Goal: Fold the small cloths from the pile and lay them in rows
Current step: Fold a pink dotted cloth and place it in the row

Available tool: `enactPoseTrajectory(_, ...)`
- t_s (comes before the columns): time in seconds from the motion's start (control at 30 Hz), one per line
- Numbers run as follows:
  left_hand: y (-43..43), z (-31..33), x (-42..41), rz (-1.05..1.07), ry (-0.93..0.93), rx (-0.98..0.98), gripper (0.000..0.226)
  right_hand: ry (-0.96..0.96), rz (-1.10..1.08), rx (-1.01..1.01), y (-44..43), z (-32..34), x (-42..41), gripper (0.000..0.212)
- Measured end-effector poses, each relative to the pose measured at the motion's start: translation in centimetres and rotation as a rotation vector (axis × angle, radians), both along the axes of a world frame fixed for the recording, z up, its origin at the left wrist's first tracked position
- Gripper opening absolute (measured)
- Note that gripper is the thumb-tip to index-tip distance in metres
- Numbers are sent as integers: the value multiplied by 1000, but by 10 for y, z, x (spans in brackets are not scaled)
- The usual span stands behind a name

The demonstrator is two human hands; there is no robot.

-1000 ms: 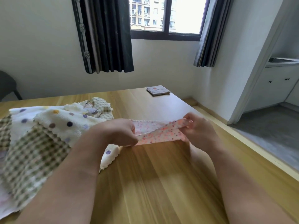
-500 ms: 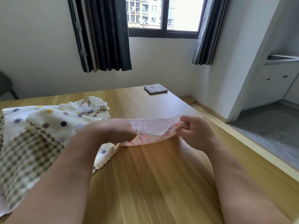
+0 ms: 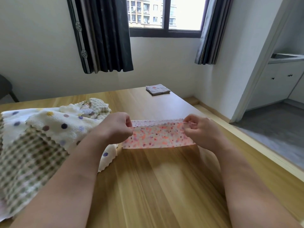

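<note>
Your left hand (image 3: 117, 127) and right hand (image 3: 199, 130) each pinch an upper corner of the pink speckled cloth (image 3: 158, 137), fingers curled tight on it. It is stretched between them over the wooden table (image 3: 164, 186), just beside the pile of cloths (image 3: 41, 137).

Cloth pile (image 3: 32, 145) left on the table (image 3: 156, 186), spread cloth (image 3: 158, 137) just right, folded cloth (image 3: 158, 90) far behind.

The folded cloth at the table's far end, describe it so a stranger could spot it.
Below the window stands the wooden table. Near its far right corner lies the folded cloth, alone. Unlike the rumpled pile at left and the pink speckled cloth held nearer the camera, it is a neat greyish square.
</note>
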State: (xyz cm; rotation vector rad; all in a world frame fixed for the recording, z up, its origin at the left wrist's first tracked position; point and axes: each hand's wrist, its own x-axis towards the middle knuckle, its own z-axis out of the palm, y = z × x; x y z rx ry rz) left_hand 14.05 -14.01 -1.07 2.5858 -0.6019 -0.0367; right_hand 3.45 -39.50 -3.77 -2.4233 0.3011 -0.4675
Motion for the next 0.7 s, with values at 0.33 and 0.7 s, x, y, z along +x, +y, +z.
enactPoseTrajectory(0.33, -6, -38, 9, 56, -142, -83, 15, -83, -95, -12, -1, -20, 14, 33)
enactPoseTrajectory(0.7, -9, -23, 0, -56, 52, 118, 6, 143, -114, -172, 1, -10, 6, 7)
